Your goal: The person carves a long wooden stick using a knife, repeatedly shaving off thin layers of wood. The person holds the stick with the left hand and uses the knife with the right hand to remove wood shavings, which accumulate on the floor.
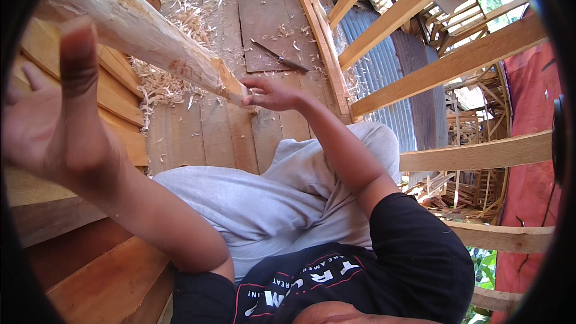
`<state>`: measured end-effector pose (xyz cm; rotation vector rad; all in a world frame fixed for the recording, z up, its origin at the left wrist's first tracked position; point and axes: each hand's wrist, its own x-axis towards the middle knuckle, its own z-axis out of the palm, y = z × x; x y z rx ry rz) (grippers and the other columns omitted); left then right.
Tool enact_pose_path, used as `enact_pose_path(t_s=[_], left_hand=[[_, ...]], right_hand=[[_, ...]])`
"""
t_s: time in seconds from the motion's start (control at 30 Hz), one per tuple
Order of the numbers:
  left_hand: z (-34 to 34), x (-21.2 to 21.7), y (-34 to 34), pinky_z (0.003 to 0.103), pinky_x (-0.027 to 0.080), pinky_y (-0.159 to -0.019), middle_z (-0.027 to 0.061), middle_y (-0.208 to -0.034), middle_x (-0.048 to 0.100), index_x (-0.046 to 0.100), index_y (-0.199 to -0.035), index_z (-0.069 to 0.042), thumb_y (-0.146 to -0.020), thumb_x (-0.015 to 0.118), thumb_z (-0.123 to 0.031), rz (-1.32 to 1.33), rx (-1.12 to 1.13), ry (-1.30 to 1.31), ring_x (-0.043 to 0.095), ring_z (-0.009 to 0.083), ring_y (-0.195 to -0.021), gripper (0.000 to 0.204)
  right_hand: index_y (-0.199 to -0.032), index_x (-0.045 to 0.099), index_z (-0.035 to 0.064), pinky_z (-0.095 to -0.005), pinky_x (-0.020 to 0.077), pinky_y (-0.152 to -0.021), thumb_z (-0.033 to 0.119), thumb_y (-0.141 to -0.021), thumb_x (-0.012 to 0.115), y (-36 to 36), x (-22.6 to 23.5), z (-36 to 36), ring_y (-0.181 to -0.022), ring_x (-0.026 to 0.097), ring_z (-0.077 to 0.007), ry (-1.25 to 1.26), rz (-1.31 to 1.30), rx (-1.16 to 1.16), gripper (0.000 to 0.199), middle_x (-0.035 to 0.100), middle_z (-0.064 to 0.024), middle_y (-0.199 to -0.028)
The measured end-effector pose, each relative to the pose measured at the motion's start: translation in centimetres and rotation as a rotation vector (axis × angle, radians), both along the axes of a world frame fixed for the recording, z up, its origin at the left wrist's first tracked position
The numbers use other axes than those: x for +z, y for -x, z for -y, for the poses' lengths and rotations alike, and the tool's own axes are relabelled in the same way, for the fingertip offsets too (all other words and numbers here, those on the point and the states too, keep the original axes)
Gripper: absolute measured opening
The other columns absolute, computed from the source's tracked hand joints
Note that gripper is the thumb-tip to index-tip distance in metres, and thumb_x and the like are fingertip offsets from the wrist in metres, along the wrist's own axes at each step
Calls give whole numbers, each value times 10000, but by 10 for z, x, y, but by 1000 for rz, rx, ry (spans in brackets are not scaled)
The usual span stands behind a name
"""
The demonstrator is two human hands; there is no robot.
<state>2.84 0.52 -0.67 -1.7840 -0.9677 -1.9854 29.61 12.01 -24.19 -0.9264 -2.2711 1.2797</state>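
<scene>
Plank floor [204,126]; right hand [270,93] at carved post [138,33], left hand [48,120] seemingly open.

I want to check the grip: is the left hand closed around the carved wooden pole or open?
Open. The left hand is spread beside the carved wooden pole, fingers extended, not wrapped around it. The right hand touches the pole's tapered end.

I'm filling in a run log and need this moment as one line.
left hand: open, raised beside carved wooden post | right hand: on post's lower tip | knife: lying on plank floor | wood shavings: scattered
</scene>
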Motion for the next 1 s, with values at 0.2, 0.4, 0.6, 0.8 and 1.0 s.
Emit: enact_pose_path(t_s=[0.2, 0.4, 0.6, 0.8, 1.0], left_hand=[[-46, -36, -13, 477, 362, -1049, 197, -1328, 472, 410, -1325, 17, -852, 688, -214, 382, -710, 418, 453, 331, -1256, 595], [-58, -46, -37, 411, 482, -938, 186, -1171, 597, 487, -1254, 10, -862, 686, -233, 436, -913, 588, 587, 296, -1109, 502], [-54, -48, -57, 267, 468, -692, 132, -901, 633, 553, -1137, 16, -856, 656, -135, 671, -858, 612, 628, 198, -798, 335], [-55, -52, -61, 251, 427, -636, 87, -764, 574, 567, -1083, 18, -837, 643, -93, 758, -886, 579, 519, 139, -634, 280], [-59, -55, -61, 248, 386, -618, 55, -702, 510, 552, -1064, 11, -835, 607, -74, 760, -926, 569, 464, 122, -617, 250]], right_hand=[[-1172, 600, 31, -409, 441, -944, 289, -906, 611, -58, -21, -43, -1074, 583, -287, -175, 309, -693, 372, 618, -160, -1157], [-1117, 615, 57, -488, 442, -915, 188, -860, 619, -106, -72, -51, -1135, 504, -364, -312, 840, -887, 288, 545, -190, -1178], [-1106, 590, 30, -478, 455, -902, 119, -827, 604, -108, -92, -60, -1047, 553, -403, -383, 791, -810, 293, 577, -216, -1099], [-1087, 588, 30, -458, 459, -877, 77, -836, 487, -98, -89, -67, -997, 581, -436, -158, 384, -915, 275, 619, -269, -1025], [-1118, 582, 36, -442, 471, -841, 127, -885, 454, -101, -64, -55, -979, 602, -418, -104, 312, -861, 281, 633, -267, -1017]])
